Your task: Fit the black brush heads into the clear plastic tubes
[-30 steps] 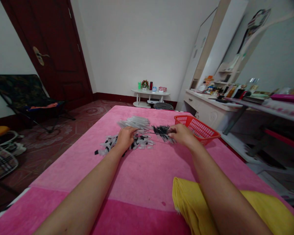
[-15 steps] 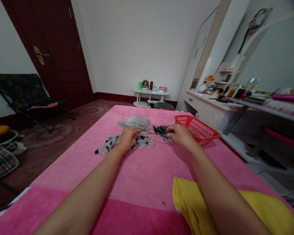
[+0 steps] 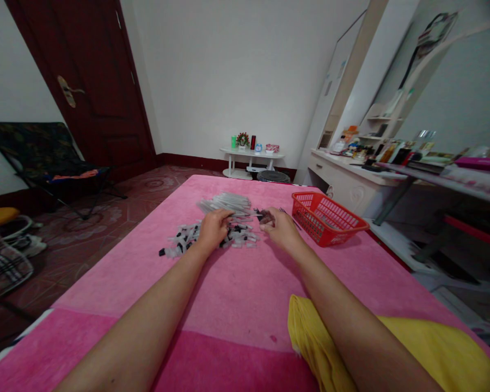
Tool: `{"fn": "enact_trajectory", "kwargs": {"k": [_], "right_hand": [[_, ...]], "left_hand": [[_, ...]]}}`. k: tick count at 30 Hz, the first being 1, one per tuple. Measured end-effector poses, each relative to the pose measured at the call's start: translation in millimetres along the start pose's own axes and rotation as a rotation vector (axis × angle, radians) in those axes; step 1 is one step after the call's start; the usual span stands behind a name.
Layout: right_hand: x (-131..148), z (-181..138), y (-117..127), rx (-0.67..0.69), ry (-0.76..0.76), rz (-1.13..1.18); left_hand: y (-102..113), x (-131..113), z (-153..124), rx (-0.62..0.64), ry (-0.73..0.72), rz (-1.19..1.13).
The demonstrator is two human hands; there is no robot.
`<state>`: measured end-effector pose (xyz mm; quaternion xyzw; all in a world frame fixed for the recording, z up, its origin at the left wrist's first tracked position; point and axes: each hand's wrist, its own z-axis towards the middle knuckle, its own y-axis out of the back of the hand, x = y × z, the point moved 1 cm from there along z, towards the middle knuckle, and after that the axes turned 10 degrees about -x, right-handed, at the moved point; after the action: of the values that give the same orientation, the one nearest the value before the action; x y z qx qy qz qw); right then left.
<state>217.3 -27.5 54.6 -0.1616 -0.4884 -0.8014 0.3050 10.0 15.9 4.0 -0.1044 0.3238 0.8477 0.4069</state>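
My left hand [image 3: 214, 228] is closed in a pinch on a slim, pale pen tube [image 3: 245, 215], which points right toward my other hand. Curled fingers bring my right hand [image 3: 282, 230] to the tube's far end, over a heap of thin black sticks like pen refills [image 3: 258, 213]; what it pinches is too small to make out. Behind my left hand lies a bundle of clear tubes like pen barrels [image 3: 228, 201]. Short clear and black plastic pieces [image 3: 183, 238] are scattered around and under that hand.
A red plastic basket [image 3: 330, 220] stands right of my right hand, small pieces inside. Yellow cloth [image 3: 316, 337] lies under my right forearm on the pink table cover [image 3: 228, 305]. A dressing table [image 3: 343, 174] stands at right, a folding chair [image 3: 44, 158] at left.
My right hand has moved left, away from the basket and closer to my left hand. The gap between the hands has narrowed. My left hand has hardly moved.
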Motion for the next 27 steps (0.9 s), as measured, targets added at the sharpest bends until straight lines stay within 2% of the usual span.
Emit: {"fn": "enact_trajectory", "kwargs": {"k": [4,7,9,19,22,25,27], "right_hand": [[-3,-11,-21,0.048,0.027,-0.163],[-7,-18,-32,0.107,0.101,-0.286],[-10,-20,-37,0.135,0.157,-0.33],[-17,-21,-39,0.125,0.199,-0.378],[-13,-22,-37,0.08,0.206,-0.371],[5,-25,-35,0.019,0.345,-0.273],[22,-31,-38,0.056,0.49,-0.169]], "left_hand": [[4,18,3,-0.211,0.264,-0.126],[5,27,4,-0.293,0.428,-0.26],[5,29,5,-0.33,0.486,-0.324],[5,23,4,-0.317,0.486,-0.351],[4,23,3,-0.316,0.488,-0.347],[4,24,3,-0.32,0.483,-0.351],[4,25,3,-0.319,0.476,-0.348]]}}
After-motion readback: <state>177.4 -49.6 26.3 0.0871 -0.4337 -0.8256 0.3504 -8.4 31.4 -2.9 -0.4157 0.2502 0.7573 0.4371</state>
